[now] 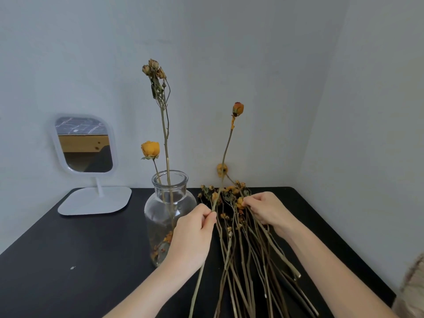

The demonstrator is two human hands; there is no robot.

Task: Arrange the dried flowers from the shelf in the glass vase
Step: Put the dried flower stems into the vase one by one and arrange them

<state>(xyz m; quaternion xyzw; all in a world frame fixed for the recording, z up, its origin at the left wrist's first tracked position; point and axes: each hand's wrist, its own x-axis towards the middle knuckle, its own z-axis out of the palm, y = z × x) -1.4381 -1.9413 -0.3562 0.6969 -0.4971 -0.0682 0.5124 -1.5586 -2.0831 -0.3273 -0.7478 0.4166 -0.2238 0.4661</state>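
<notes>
A clear glass vase point(169, 203) stands on the black table point(68, 260) with two dried flowers upright in it, one a yellow rose point(150, 149), the other a tall stem with brownish buds point(154, 68). Fallen petals lie at its bottom. My left hand point(193, 235) pinches a long dried stem point(226, 150) with an orange bud point(238, 109), lifted steeply just right of the vase. My right hand point(266, 208) grips stems near the flower heads of a pile of dried flowers point(241, 253) lying on the table.
A white-framed standing mirror point(83, 145) on a flat base point(96, 200) sits at the back left. Pale walls meet in a corner behind the table. A beige fabric edge point(413, 283) shows at the lower right.
</notes>
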